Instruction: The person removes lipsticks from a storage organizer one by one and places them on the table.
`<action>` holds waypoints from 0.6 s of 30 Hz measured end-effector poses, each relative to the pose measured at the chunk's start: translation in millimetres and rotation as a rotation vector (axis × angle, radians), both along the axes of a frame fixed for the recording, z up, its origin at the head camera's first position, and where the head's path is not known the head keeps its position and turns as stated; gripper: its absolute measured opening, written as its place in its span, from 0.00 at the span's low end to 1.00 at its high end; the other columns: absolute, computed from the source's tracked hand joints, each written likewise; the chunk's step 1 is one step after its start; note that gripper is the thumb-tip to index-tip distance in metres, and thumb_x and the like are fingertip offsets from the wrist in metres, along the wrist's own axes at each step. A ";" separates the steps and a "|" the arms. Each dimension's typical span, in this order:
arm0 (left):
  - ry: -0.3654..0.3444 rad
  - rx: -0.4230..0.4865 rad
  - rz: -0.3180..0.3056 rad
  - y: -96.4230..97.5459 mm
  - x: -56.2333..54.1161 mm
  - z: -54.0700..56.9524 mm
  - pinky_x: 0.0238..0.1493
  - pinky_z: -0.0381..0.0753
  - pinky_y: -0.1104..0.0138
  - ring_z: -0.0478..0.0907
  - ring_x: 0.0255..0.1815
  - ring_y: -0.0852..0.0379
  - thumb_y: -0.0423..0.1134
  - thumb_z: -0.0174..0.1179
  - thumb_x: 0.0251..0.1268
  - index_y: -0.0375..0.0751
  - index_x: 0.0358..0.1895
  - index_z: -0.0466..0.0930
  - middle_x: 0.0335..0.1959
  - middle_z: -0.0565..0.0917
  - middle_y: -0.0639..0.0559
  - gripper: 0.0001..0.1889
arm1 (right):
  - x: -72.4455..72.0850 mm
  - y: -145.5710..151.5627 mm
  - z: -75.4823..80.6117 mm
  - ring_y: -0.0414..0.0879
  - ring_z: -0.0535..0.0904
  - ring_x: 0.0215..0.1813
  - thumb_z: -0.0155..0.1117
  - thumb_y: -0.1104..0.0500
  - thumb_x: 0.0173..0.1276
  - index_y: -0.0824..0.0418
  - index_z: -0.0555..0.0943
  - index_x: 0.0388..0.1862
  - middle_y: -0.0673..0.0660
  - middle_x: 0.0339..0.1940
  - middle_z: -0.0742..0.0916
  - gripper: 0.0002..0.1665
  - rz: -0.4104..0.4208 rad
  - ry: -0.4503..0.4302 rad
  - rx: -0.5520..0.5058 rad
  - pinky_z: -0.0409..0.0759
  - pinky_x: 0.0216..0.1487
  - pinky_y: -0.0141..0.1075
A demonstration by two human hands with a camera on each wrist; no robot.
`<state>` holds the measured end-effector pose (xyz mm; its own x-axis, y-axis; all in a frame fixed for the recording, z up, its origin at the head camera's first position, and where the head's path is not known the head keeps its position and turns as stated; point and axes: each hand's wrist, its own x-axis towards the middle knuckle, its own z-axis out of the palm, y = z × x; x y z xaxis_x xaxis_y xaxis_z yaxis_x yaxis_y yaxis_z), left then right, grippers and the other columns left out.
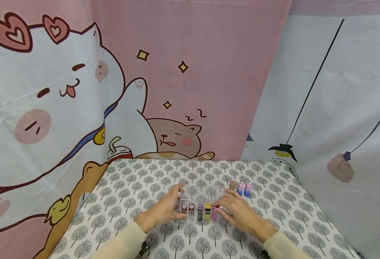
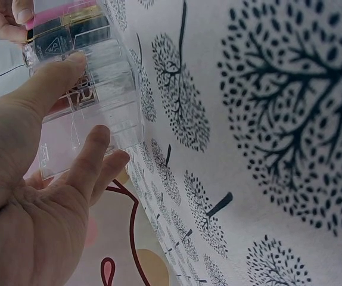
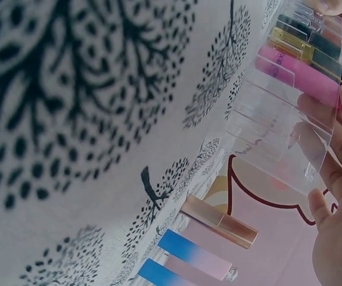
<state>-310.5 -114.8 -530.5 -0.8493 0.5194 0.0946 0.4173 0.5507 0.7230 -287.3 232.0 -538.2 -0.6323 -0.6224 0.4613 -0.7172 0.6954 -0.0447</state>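
Note:
A clear plastic lipstick organizer (image 1: pixel 193 194) stands on the table, with several lipsticks upright in its front row. My left hand (image 1: pixel 168 205) grips its left end, the thumb at the front and the fingers along the side. Over the right part of the organizer, my right hand (image 1: pixel 236 208) pinches the top of a pink lipstick tube (image 3: pixel 299 74) that stands in a front slot. Beside that tube is a gold-and-black lipstick (image 1: pixel 207 211), then a dark one (image 1: pixel 200 212). Some right-hand fingers show through the clear plastic in the right wrist view.
Behind the right hand stand a brown-gold lipstick (image 1: pixel 232 185) and two blue-and-pink lipsticks (image 1: pixel 248 189). The table (image 1: pixel 144 216) is covered by a tree-print cloth. A cartoon-printed curtain (image 1: pixel 222 72) hangs behind it.

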 end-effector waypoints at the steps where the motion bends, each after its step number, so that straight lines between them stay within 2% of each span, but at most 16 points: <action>1: -0.003 0.004 -0.002 -0.1 -0.1 -0.2 0.61 0.98 0.65 0.91 0.66 0.39 0.39 0.90 0.60 0.44 0.96 0.49 0.81 0.78 0.31 0.68 | 0.2 -0.1 0.3 0.40 0.94 0.60 0.79 0.49 0.82 0.47 0.95 0.59 0.41 0.54 0.98 0.12 0.000 -0.001 0.000 0.74 0.90 0.62; 7: -0.017 0.019 -0.009 -0.2 0.6 -0.5 0.61 0.98 0.65 0.91 0.66 0.38 0.38 0.90 0.59 0.44 0.96 0.49 0.79 0.80 0.31 0.68 | 1.5 0.0 0.4 0.41 0.95 0.62 0.79 0.49 0.81 0.47 0.94 0.60 0.42 0.55 0.98 0.13 -0.004 -0.003 0.003 0.75 0.90 0.62; 13: -0.016 0.018 -0.012 -0.3 1.1 0.7 0.61 0.98 0.65 0.91 0.67 0.37 0.38 0.90 0.59 0.44 0.96 0.49 0.80 0.78 0.30 0.68 | 3.8 0.1 2.4 0.50 0.94 0.65 0.78 0.50 0.81 0.49 0.94 0.63 0.45 0.58 0.98 0.15 0.000 -0.001 -0.007 0.82 0.86 0.64; 18: -0.008 0.003 -0.004 0.2 0.1 0.9 0.62 0.98 0.65 0.91 0.67 0.36 0.39 0.90 0.60 0.44 0.96 0.48 0.82 0.76 0.30 0.68 | 4.6 -0.6 6.9 0.43 0.93 0.62 0.79 0.51 0.81 0.49 0.93 0.62 0.44 0.57 0.97 0.15 0.015 0.011 -0.038 0.89 0.79 0.59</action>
<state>-310.4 -114.6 -529.6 -0.8478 0.5227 0.0896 0.4139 0.5466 0.7279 -282.8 231.4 -531.3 -0.6182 -0.6137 0.4911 -0.7278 0.6829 -0.0629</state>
